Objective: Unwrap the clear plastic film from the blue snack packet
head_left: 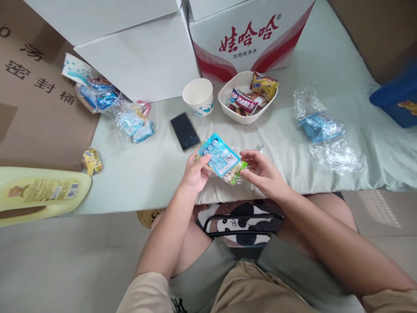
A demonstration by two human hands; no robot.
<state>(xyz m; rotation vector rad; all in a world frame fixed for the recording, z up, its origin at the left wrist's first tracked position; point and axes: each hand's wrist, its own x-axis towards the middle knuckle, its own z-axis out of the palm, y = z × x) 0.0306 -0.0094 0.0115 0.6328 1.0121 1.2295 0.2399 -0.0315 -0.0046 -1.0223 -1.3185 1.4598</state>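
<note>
At the middle of the frame, the left hand and right hand are both pinching the blue snack packet by opposite ends, best kept taut and level above the pale cloth.

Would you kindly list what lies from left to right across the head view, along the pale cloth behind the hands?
Yellow bottle → small yellow wrapped snack → phone → paper cup → white bowl of snacks → crumpled clear wrappers → blue bin.
</note>
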